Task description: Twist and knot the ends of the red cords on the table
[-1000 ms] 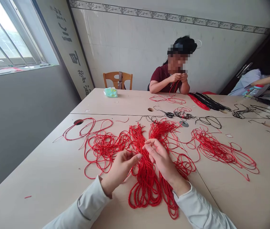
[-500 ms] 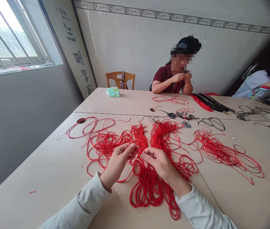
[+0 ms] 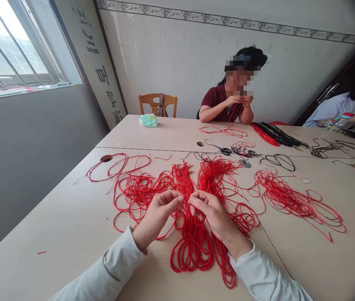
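Well, the left hand (image 3: 156,217) and right hand (image 3: 214,219) sit close together, fingertips almost meeting over a long bundle of twisted red cord (image 3: 192,246); whether they clamp a strand is hidden. The bundle lies in the middle of the near tabletop (image 3: 54,217), its glossy, rope-like strands falling toward the near edge in narrow loops. A looser red tangle (image 3: 133,196) spreads left as far as a round grommet hole (image 3: 106,158), while a red skein (image 3: 290,200) stretches right across the seam (image 3: 260,234) between tabletops. Farther off lie black cords (image 3: 277,134) and scissors (image 3: 224,150). Beyond the far table edge, a co-worker (image 3: 224,104) holds red cord up in both hands
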The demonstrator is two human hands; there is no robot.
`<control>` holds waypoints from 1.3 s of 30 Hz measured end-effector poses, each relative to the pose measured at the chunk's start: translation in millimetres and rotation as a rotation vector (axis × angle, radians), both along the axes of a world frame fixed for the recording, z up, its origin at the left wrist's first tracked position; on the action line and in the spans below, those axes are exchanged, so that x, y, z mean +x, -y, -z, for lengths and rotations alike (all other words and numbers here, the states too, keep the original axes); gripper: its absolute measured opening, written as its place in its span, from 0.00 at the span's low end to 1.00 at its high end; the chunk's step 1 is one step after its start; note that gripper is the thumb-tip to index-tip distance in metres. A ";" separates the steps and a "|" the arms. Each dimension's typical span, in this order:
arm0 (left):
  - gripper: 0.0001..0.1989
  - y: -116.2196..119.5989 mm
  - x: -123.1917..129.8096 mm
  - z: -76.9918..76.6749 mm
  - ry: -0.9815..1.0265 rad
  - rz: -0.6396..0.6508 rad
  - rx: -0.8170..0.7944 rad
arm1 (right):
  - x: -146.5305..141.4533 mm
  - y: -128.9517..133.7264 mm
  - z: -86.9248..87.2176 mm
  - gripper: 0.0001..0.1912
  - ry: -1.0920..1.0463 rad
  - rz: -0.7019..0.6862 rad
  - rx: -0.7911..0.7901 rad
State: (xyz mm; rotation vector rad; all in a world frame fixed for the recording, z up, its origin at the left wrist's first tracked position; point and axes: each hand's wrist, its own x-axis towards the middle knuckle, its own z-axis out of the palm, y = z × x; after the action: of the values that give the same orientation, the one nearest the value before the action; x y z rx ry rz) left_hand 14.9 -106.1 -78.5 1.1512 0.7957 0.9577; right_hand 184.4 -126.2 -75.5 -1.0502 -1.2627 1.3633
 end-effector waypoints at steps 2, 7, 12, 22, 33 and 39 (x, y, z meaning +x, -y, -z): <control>0.10 1.1 0.1 -0.5 -0.032 -0.004 0.010 | -0.2 -0.6 1.1 0.09 0.060 0.059 0.072; 0.12 3.9 2.0 0.5 -0.073 0.052 0.022 | -0.9 -0.8 0.9 0.07 0.209 0.105 0.152; 0.15 5.9 4.9 0.6 -0.137 0.080 0.049 | -1.7 0.7 -0.9 0.06 0.277 0.126 0.147; 0.14 5.3 2.9 -3.1 -0.253 0.083 0.206 | -6.2 -1.2 2.9 0.07 0.142 0.168 0.138; 0.12 6.0 7.1 -1.2 0.043 0.100 -0.009 | 2.2 -2.7 0.7 0.10 0.084 0.064 0.102; 0.12 6.2 7.5 0.8 0.018 0.049 -0.007 | 1.9 -2.7 7.6 0.09 0.127 0.088 0.040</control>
State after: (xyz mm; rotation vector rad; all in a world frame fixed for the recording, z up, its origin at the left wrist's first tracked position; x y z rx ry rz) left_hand 22.4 -112.3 -79.3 1.1500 0.7531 0.9232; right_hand 186.2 -123.5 -83.1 -1.1661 -1.3143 1.2162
